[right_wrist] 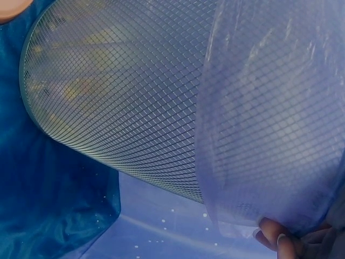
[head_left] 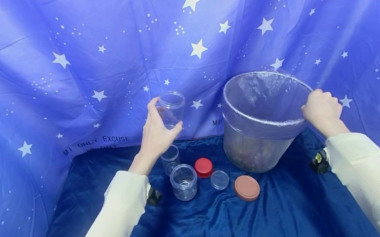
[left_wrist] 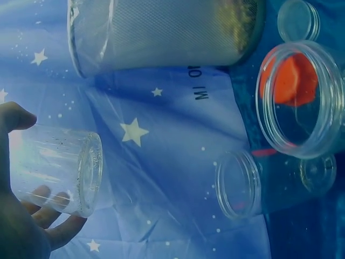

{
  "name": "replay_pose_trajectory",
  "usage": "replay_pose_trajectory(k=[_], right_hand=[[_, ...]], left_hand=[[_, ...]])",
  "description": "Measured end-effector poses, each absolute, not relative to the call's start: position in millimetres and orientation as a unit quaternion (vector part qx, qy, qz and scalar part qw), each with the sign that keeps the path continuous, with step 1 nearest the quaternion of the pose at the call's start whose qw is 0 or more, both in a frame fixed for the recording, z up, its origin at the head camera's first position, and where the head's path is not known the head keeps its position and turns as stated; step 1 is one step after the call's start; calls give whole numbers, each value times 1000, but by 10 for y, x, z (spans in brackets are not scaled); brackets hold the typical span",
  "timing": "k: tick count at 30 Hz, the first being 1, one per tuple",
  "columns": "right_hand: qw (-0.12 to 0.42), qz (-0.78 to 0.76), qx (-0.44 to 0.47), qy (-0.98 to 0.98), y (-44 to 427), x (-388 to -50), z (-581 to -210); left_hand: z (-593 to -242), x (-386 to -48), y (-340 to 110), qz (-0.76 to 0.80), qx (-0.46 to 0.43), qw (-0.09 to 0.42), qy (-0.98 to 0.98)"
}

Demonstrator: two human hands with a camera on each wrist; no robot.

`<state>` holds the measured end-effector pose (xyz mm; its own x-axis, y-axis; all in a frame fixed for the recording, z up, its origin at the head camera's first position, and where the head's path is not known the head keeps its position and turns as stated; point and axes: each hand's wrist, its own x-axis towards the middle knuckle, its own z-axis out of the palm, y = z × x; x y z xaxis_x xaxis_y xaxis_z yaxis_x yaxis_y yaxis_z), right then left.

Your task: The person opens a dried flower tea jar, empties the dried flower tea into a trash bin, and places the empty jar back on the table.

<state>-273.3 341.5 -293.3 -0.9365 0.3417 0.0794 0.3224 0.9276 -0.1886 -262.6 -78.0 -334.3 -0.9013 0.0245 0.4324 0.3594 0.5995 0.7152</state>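
My left hand (head_left: 159,133) grips a clear plastic jar (head_left: 173,106) round its side, lifted above the cloth; no lid is on it. In the left wrist view this jar (left_wrist: 59,167) looks see-through, with fingers behind it and the thumb on the near side. At the right, my right hand (head_left: 323,111) holds the rim of a mesh wastebasket (head_left: 253,146), which leans to one side. A thin clear bag (head_left: 268,125) lines it and folds over the rim. Through the mesh, blurred yellowish contents (right_wrist: 81,86) show near the bottom.
Two open clear jars, one nearer (head_left: 184,183) and one behind (head_left: 170,160), stand on the dark blue cloth (head_left: 206,230). Beside them lie a red lid (head_left: 203,167), a clear lid (head_left: 219,180) and an orange-brown lid (head_left: 246,188). A starry blue curtain (head_left: 122,63) hangs behind.
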Motion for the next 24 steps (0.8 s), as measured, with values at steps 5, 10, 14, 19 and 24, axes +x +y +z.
replay_pose_trajectory(k=[5,10,14,19,24], right_hand=[[51,88,-171,-980,3422,-2735,-2933],[51,89,-171,-980,3436,-2739,-2940],[52,89,-171,-980,3444,-2742,-2943],[54,88,-171,-980,3448,-2746,-2947],[59,88,-168,-980,3444,-2754,-2950]], left_hand=[[-3382,-2618,-844,-438,-105,201,-870],[-3417,-2599,-899,-444,-101,213,-865],[-3455,-2581,-942,-450,-103,217,-861],[-3505,-2552,-997,-449,-99,220,-861],[-3563,-2532,-1065,-444,-97,225,-862]])
